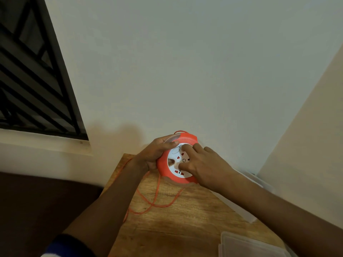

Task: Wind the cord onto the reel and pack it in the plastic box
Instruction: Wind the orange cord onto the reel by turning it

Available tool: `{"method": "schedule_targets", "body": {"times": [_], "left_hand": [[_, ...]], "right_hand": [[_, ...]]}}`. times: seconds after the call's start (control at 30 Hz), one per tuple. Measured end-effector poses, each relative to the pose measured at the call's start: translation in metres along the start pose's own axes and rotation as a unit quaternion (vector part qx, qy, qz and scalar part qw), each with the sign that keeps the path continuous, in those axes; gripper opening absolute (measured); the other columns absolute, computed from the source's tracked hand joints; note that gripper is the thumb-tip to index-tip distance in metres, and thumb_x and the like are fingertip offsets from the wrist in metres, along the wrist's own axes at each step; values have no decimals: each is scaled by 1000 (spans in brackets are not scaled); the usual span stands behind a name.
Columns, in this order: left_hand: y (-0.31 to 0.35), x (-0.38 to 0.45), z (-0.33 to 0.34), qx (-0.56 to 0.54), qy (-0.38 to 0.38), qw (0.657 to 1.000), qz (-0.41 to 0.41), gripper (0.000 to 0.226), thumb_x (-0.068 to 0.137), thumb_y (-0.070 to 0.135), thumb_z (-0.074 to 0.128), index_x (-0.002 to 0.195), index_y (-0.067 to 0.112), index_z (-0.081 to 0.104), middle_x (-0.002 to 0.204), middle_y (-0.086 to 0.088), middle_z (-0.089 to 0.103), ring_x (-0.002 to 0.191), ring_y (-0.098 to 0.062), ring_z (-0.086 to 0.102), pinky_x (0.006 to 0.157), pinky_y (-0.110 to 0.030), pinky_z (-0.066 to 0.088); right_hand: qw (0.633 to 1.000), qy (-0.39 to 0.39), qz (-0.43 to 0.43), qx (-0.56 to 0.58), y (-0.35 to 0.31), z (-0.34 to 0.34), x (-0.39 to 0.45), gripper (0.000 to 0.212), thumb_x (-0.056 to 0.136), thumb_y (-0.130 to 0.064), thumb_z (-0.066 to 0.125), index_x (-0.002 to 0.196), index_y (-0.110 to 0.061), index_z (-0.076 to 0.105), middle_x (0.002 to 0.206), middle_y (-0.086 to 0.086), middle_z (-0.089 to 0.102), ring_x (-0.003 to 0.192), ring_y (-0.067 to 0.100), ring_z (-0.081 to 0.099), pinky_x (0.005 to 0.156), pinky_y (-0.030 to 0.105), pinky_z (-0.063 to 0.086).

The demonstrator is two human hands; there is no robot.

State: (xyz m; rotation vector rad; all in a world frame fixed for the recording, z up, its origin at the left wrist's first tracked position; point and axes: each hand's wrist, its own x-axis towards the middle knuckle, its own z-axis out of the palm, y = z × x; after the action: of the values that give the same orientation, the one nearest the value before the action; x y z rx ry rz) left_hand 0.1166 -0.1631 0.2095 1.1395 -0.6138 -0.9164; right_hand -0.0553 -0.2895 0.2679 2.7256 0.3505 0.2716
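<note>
Orange reel [163, 166] w/ white socket face sits at the far end of the wooden tabletop [185, 219], close to the wall, tilted so the face looks up toward the camera. Left hand [154, 154] grips the reel's left rim, fingers curled round the back edge, thumb lying over the top of the white face. Right hand [204, 167] rests on the face w/ fingers spread & fairly straight, fingertips [185, 147] pressing the white disc, not curled round anything. Orange cord [157, 197] hangs from the reel's lower left & lies in loose loops on the tabletop just in front of it; one strand trails off the left edge of the tabletop, a small bit also shows above the reel's top. Clear plastic box [241, 197] stands along the right edge of the tabletop by the wall, partly behind the right forearm. Clear lid [248, 245] lies at the near right corner, apart from the box. Barred window [33, 71] at upper left.
</note>
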Motion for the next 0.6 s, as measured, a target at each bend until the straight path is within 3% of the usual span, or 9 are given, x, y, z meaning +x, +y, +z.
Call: {"method": "schedule_targets", "body": {"times": [0.13,0.27,0.43,0.6], "left_hand": [[2,2,-3,3,8,1000,0,47,82,31,78,128,28,72,127,-11,74,107,-30,75,83,-44,62],[2,3,-6,9,18,1000,-11,61,89,24,71,147,17,54,133,-19,69,111,-37,69,105,-64,44],[2,2,-4,15,5,1000,-15,57,89,24,68,145,19,56,132,-18,70,108,-35,71,88,-49,61],[-1,3,-4,17,11,1000,-10,61,89,23,67,148,16,53,140,-20,64,121,-42,64,105,-60,49]], "right_hand": [[999,-7,-39,-18,2,-5,2,35,88,-23,62,123,-30,60,144,12,39,116,34,47,82,43,49],[996,-31,-75,-37,10,-12,2,31,83,-21,71,114,-21,68,145,9,43,120,35,47,80,45,53],[991,-58,-97,-65,8,-6,-1,41,82,-35,73,121,-25,63,155,8,30,131,37,36,97,50,44],[991,-54,-99,-71,9,3,-4,35,93,-35,58,126,-21,56,162,4,10,139,40,25,103,52,36]]}}
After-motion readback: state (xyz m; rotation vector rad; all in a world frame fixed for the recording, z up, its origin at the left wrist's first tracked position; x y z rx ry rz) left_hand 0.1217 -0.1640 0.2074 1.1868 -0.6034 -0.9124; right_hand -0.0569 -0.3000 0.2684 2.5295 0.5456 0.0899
